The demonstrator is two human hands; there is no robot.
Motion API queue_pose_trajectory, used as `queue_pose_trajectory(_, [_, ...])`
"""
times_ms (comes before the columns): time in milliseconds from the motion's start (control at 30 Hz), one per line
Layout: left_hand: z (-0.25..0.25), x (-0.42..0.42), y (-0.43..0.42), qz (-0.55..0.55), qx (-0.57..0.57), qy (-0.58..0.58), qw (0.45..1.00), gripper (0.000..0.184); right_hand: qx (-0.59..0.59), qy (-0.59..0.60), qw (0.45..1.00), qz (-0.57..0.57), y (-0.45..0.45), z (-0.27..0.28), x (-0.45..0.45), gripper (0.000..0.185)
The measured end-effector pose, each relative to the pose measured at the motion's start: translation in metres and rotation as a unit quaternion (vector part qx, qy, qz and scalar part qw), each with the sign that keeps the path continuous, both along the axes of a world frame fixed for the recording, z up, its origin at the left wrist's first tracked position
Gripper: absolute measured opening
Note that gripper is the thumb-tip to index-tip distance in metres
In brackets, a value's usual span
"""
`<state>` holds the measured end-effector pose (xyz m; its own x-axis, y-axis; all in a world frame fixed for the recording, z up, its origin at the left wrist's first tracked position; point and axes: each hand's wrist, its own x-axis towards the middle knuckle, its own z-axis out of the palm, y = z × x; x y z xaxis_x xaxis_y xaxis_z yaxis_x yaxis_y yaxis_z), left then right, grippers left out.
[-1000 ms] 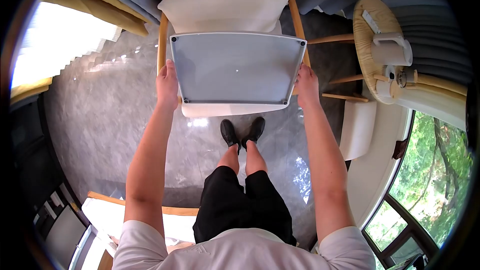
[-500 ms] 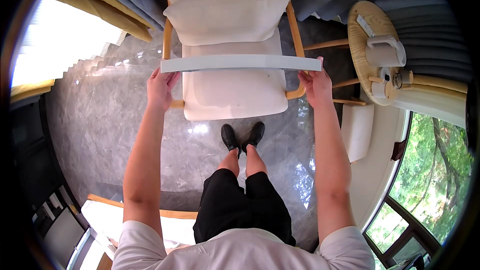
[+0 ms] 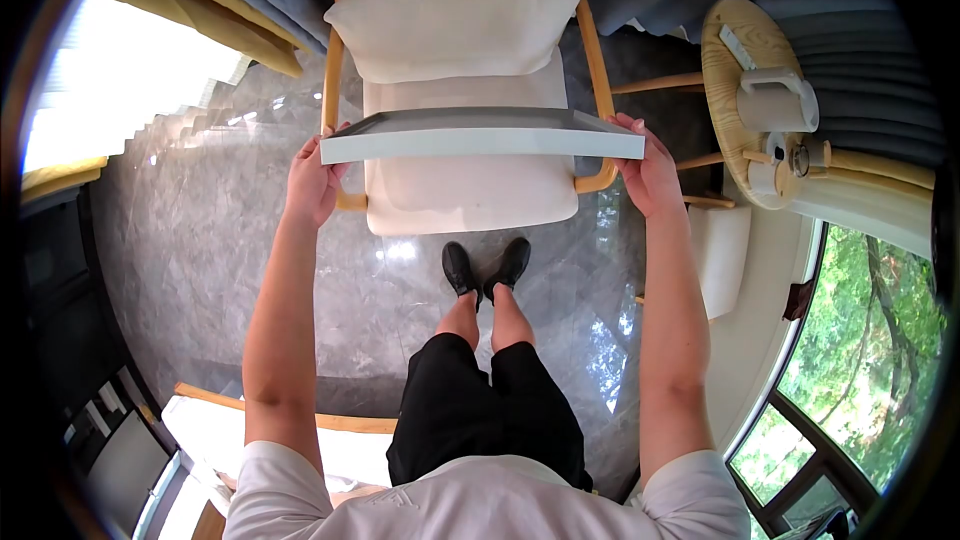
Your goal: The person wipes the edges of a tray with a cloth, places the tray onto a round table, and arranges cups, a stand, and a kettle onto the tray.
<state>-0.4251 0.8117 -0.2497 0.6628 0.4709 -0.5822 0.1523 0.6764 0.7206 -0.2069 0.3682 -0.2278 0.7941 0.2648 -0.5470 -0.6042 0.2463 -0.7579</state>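
Tray [image 3: 485, 146] gripped at both ends above the armchair [image 3: 465, 195].
In the head view, the left hand [image 3: 314, 182] grasps the tray's left end and the right hand [image 3: 650, 176] its right end, over the armchair's seat; the tray shows its pale long side and a strip of grey face. A white cushion [image 3: 455, 25] leans on the armchair's back. Beside the armchair, on the right hand's side, a round wooden table [image 3: 717, 80] bears a pale kettle [image 3: 775, 110]. Black shoes [image 3: 513, 262] stand just before the armchair.
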Motion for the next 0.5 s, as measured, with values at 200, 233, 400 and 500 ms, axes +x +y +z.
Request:
queue_pose_trajectory(200, [-0.015, -0.013, 0.012, -0.037, 0.001, -0.015, 0.999, 0.02, 0.054, 0.001, 0.998, 0.045, -0.015, 0.003, 0.003, 0.064])
queue_pose_trajectory(233, [-0.013, -0.014, 0.011, -0.032, -0.003, -0.006, 0.999, 0.021, 0.064, -0.015, 0.995, 0.077, -0.015, 0.009, 0.003, 0.067])
queue_pose_trajectory(400, [-0.006, -0.017, 0.008, -0.035, -0.022, -0.012, 0.999, 0.025, 0.082, -0.05, 0.979, 0.178, -0.025, 0.017, 0.005, 0.079])
queue_pose_trajectory(500, [-0.002, -0.014, 0.009, -0.046, -0.012, -0.007, 0.999, 0.026, 0.092, -0.049, 0.978, 0.182, -0.028, 0.014, 0.005, 0.077])
